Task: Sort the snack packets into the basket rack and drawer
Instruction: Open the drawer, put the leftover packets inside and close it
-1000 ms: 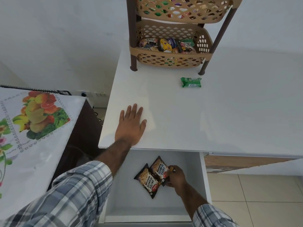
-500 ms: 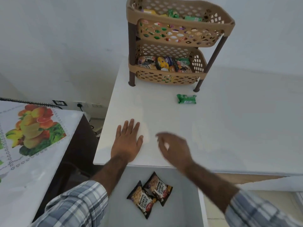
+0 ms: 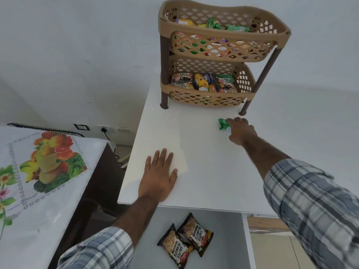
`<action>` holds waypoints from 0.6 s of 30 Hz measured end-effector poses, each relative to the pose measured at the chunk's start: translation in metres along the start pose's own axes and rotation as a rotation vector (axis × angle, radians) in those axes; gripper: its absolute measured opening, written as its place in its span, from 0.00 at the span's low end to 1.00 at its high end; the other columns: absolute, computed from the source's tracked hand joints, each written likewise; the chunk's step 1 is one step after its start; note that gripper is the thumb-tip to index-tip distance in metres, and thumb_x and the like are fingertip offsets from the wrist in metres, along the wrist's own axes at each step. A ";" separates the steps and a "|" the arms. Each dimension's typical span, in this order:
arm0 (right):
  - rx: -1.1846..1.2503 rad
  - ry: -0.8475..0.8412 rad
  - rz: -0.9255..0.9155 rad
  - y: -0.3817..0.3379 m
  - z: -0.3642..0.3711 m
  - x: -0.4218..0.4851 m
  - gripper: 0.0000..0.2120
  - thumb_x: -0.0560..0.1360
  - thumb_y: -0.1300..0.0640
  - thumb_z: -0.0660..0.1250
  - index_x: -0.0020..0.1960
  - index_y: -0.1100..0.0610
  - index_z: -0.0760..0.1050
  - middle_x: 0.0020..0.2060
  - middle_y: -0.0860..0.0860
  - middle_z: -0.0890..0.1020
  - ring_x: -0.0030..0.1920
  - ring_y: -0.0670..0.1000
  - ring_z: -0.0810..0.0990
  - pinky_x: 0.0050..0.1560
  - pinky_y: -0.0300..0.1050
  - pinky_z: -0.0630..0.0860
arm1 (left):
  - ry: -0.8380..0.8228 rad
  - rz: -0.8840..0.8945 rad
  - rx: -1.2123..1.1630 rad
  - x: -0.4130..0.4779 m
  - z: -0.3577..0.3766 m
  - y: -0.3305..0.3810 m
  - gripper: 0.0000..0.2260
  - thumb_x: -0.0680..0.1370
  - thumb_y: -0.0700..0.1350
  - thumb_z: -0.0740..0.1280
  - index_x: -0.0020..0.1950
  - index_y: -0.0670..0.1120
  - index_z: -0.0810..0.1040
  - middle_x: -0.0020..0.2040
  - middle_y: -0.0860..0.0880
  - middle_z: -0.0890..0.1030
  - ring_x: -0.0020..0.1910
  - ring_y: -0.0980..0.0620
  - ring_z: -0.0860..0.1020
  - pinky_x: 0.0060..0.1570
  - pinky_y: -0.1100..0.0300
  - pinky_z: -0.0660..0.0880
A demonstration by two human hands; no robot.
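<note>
A small green snack packet [image 3: 223, 124] lies on the white counter [image 3: 204, 152] just in front of the tan two-tier basket rack [image 3: 279, 38]. My right hand [image 3: 240, 131] is stretched out onto the packet, fingers curled over its right end, which is hidden. My left hand [image 3: 158, 177] rests flat on the counter near its front edge, fingers spread. Both rack tiers hold several mixed snack packets. Below the counter the white drawer [image 3: 223, 239] stands pulled out with two salted peanut packets [image 3: 196, 233] lying in it.
A table with a fruit-print cloth [image 3: 38, 171] stands to the left, with a dark gap between it and the counter. Wall sockets [image 3: 104, 130] sit low on the wall behind. Tiled floor shows right of the drawer.
My right hand let go of a peanut packet in the drawer, rose over the counter and reached forward onto the green packet. The left hand stayed put.
</note>
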State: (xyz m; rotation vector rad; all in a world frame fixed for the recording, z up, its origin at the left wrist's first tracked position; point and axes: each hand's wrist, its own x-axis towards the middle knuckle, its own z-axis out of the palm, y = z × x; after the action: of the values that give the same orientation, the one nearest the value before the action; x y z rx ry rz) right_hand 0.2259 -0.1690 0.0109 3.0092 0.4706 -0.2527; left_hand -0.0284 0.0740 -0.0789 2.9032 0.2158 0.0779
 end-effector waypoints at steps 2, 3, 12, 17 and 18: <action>-0.049 0.033 0.003 -0.004 0.003 -0.001 0.25 0.75 0.59 0.67 0.70 0.58 0.66 0.62 0.60 0.72 0.63 0.62 0.71 0.59 0.60 0.73 | -0.002 -0.001 -0.001 0.000 -0.001 0.000 0.29 0.84 0.59 0.48 0.83 0.51 0.51 0.84 0.48 0.48 0.83 0.47 0.46 0.80 0.45 0.45; -0.041 0.044 0.008 -0.006 0.004 -0.003 0.24 0.74 0.57 0.69 0.68 0.58 0.68 0.61 0.60 0.73 0.62 0.62 0.71 0.58 0.59 0.73 | 0.002 0.000 -0.002 0.000 -0.001 0.001 0.29 0.84 0.59 0.48 0.83 0.51 0.51 0.84 0.48 0.48 0.83 0.47 0.46 0.80 0.45 0.45; 0.421 0.132 0.148 -0.053 0.037 -0.063 0.18 0.73 0.51 0.69 0.59 0.60 0.75 0.56 0.59 0.71 0.57 0.62 0.74 0.53 0.55 0.76 | 0.021 -0.002 -0.004 0.002 0.002 -0.002 0.29 0.83 0.60 0.47 0.83 0.51 0.54 0.84 0.48 0.51 0.82 0.47 0.48 0.80 0.45 0.46; 0.768 0.084 0.148 -0.093 0.055 -0.122 0.21 0.71 0.45 0.74 0.60 0.53 0.77 0.52 0.51 0.76 0.49 0.53 0.80 0.48 0.48 0.77 | 0.009 0.027 -0.126 0.003 -0.005 -0.004 0.29 0.82 0.65 0.52 0.79 0.52 0.64 0.82 0.51 0.58 0.82 0.50 0.52 0.80 0.47 0.46; 0.857 0.053 0.142 -0.103 0.056 -0.134 0.20 0.71 0.46 0.75 0.58 0.53 0.77 0.50 0.50 0.79 0.46 0.52 0.82 0.45 0.48 0.79 | 0.008 0.039 -0.192 0.001 -0.008 -0.004 0.27 0.82 0.65 0.55 0.77 0.52 0.69 0.81 0.52 0.62 0.81 0.51 0.55 0.80 0.49 0.47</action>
State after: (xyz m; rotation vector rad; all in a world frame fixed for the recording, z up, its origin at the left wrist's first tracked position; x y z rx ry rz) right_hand 0.0595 -0.1170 -0.0265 3.8642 0.1608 -0.4641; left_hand -0.0282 0.0803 -0.0718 2.7163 0.1437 0.1100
